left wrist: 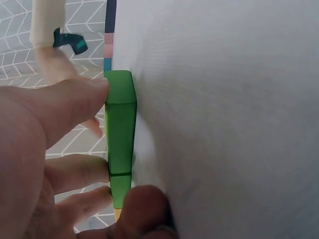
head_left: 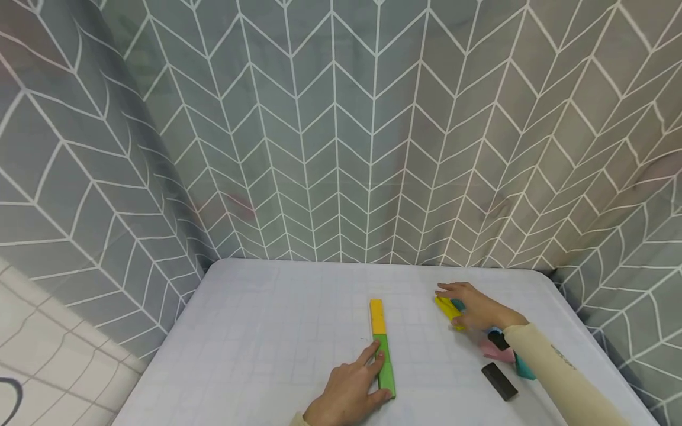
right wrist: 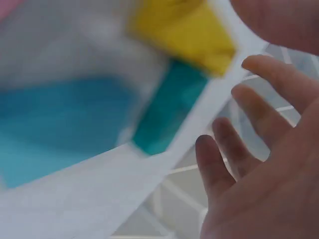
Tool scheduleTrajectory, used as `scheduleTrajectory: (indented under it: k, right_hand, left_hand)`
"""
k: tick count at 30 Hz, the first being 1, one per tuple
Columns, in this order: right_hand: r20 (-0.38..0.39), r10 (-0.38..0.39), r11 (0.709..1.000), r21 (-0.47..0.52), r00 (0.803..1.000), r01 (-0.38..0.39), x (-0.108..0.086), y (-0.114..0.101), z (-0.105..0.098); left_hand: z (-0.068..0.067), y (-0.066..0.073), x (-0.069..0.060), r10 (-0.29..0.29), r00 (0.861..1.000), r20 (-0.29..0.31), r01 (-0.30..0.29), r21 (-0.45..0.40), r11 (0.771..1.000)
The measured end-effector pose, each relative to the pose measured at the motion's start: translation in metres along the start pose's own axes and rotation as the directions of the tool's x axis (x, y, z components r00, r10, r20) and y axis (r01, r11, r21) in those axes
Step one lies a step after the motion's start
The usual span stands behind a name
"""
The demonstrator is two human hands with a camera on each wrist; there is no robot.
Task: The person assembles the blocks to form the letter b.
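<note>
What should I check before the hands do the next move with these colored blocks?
1. Row joined: ok, the green blocks and orange piece lie end to end.
2. Row steadied: ok, the left hand touches the green blocks.
3. Yellow block gripped: not ok, the right hand is at it with fingers spread.
4. Teal block apart from the yellow one: cannot tell, they overlap in view.
5. Dark block away from the row: ok.

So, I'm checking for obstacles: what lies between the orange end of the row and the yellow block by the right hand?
Nothing but bare white tabletop; the head view shows that stretch, from the orange end of the row to the yellow block.
</note>
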State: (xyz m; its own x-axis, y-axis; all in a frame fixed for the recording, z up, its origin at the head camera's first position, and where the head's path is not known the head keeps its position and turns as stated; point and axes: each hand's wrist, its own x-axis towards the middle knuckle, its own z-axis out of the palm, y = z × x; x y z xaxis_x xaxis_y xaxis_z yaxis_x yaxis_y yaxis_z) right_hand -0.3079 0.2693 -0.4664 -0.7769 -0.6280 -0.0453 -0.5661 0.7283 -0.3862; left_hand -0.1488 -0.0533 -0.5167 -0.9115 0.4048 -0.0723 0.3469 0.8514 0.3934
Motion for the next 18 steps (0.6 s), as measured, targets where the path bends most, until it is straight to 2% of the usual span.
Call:
scheduleTrajectory:
  k: [3, 6, 11, 18]
  right_hand:
    - [0.02, 0.037, 0.999, 0.029, 0.999, -0.037, -0.012, 0.008, 0.002]
    - [-0.002, 0.028, 0.999, 0.019, 1.0, -0.028, -0.016, 0.011, 0.005]
    - [-0.045, 0.0, 0.999, -0.032, 0.999, -0.001, -0.013, 0.013, 0.007]
    - [-0.085, 0.004, 0.999, -0.042, 0.996, -0.008, -0.003, 0.014, 0.01]
  left_hand:
    - [0.0, -0.001, -0.001, -0.01, 1.0, 0.005, 0.01, -0.003, 1.0]
    - [0.001, -0.002, -0.002, -0.006, 1.0, -0.002, 0.006, 0.003, 1.0]
    - [0.001, -0.003, -0.003, 0.01, 1.0, -0.01, -0.01, 0.004, 1.0]
    - [0.001, -0.001, -0.002, 0.014, 1.0, -0.002, -0.014, 0.011, 1.0]
